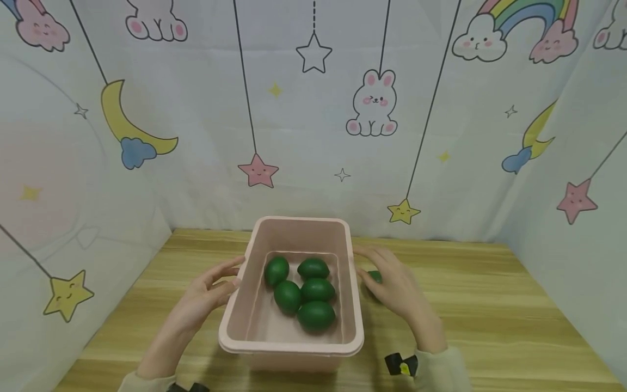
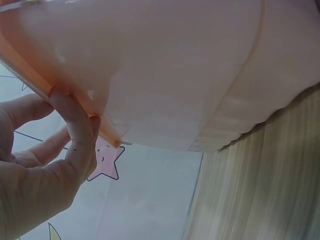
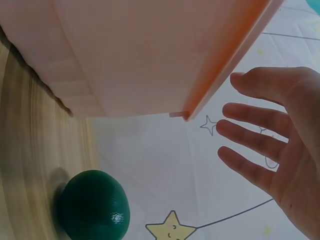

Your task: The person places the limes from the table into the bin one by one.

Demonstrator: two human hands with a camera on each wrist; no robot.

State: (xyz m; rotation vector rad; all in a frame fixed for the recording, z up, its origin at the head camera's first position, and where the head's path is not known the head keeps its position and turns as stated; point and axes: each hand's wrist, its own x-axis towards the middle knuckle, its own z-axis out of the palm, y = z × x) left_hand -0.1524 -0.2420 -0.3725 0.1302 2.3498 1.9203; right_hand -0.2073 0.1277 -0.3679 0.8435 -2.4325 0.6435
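Observation:
A pale pink plastic bin [image 1: 289, 347] stands on the table with several glossy dark green lime-shaped fruits [image 1: 315, 316] lying on its floor. My left hand [image 1: 214, 291] is at the bin's left side, its thumb and fingertips touching the outside of the rim [image 2: 107, 132]. On the other side, my right hand [image 1: 392, 280] has its fingers spread and slightly bent; the right wrist view shows a gap between them and the rim [image 3: 200, 100]. One more green fruit [image 3: 92, 206] lies on the table outside the bin, partly hidden behind the right hand in the head view.
The wooden-patterned table [image 1: 495, 316] extends to both sides of the bin. White cloth walls [image 1: 313, 136] printed with stars, rabbits and moons enclose it at the back, left and right. The bin's far end is near the back wall.

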